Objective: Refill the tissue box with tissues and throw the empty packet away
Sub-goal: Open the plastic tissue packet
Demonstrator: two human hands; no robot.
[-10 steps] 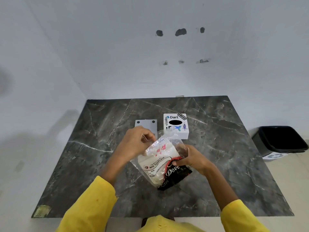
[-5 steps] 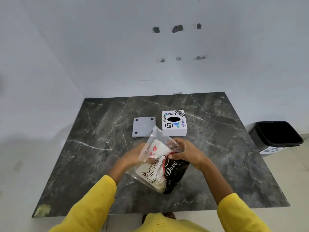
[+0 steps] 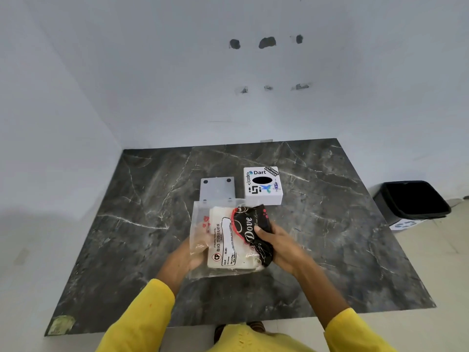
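- Head view: left hand (image 3: pixel 189 252) grips the packet (image 3: pixel 228 240) by its clear edge; right hand (image 3: pixel 276 243) clasps its dark end.
- Box (image 3: pixel 262 185) stands on the counter (image 3: pixel 127 224) just beyond both hands.
- Advice: brace the dark end, open the clear edge, slide tissues out whole.

White walls (image 3: pixel 152 72) — dark marble table (image 3: pixel 127 224), tiled floor (image 3: pixel 444 262)
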